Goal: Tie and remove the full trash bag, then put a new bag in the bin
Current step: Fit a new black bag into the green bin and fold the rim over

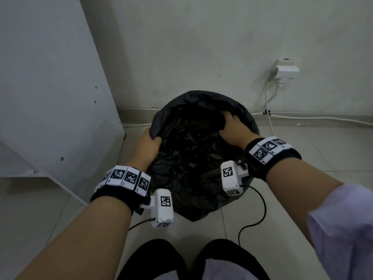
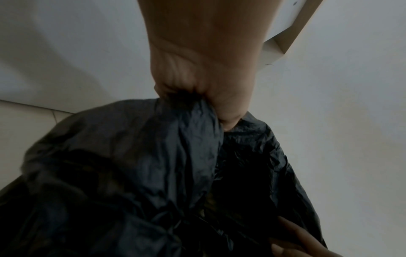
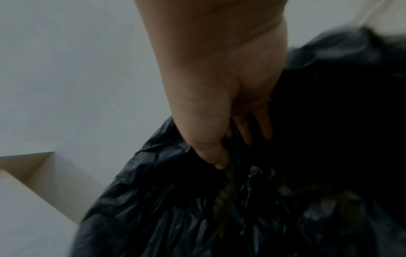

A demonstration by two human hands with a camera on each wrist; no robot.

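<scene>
The bag [image 1: 193, 158] sits in the bin on the floor, mouth open. The left hand [image 1: 148, 147] grips a bunch of its left rim; the right hand [image 1: 235, 128] clutches the far right rim. Both bunches lie opposite each other across the mouth, ready to be drawn together.

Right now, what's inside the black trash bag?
Only dark crumpled plastic shows inside the trash bag; its contents are too dark to identify. Both hands, left hand and right hand, grip its rim.
</scene>
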